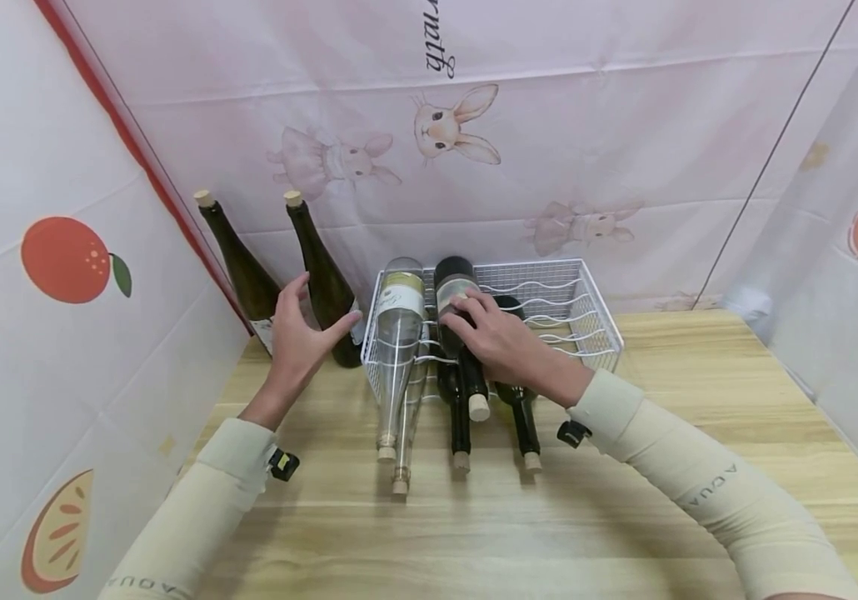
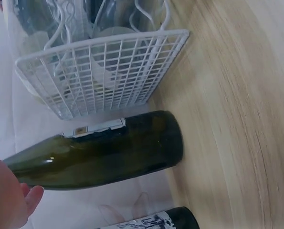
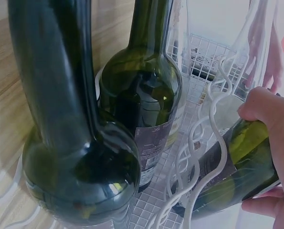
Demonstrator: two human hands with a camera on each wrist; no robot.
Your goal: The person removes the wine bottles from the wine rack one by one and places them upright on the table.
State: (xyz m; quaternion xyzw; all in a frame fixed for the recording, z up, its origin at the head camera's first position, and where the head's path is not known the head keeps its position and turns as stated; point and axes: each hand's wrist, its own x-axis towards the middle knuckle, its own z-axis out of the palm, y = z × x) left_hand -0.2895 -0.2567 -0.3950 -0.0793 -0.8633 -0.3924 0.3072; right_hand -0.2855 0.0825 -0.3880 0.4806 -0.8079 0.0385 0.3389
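Note:
My right hand grips a dark green wine bottle lying in the upper level of a white wire rack. Its corked neck points towards me. In the right wrist view, thumb and fingers lie on opposite sides of that bottle. My left hand is spread beside an upright green bottle left of the rack, thumb apart from the fingers. In the left wrist view, the fingertips are near the shoulder of this bottle; contact is hard to tell.
Another corked green bottle stands at the far left. Clear glass bottles lie at the rack's left side, and dark bottles lie lower down. All rest on a wooden table, with printed cloth walls around it.

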